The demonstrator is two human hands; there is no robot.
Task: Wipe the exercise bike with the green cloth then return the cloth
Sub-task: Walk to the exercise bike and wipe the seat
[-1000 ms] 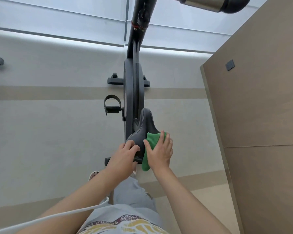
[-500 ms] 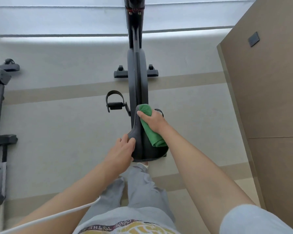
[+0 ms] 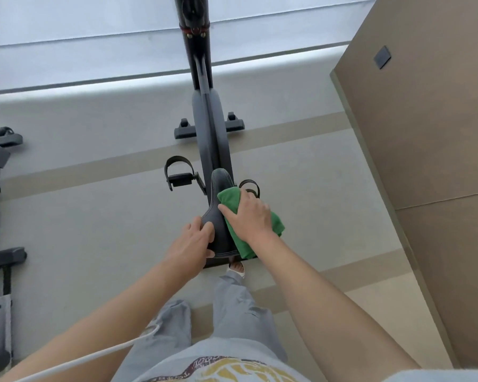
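Hands: left (image 3: 192,241) grips saddle (image 3: 221,216) | right (image 3: 250,216) presses green cloth (image 3: 233,199) | wooden panel (image 3: 425,147) beside

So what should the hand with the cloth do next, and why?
Probably slide the right hand with the green cloth forward toward the saddle's bare nose: the cloth covers only the right side, while the left hand steadies the rear edge.

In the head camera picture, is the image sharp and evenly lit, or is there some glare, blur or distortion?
Head view: a bright band of glare runs along the base of the far wall; the wide lens bends straight floor lines and stretches the arms; the right hand on the cloth looks slightly soft, the saddle stitching is clear; light is otherwise soft, with no hard shadows.
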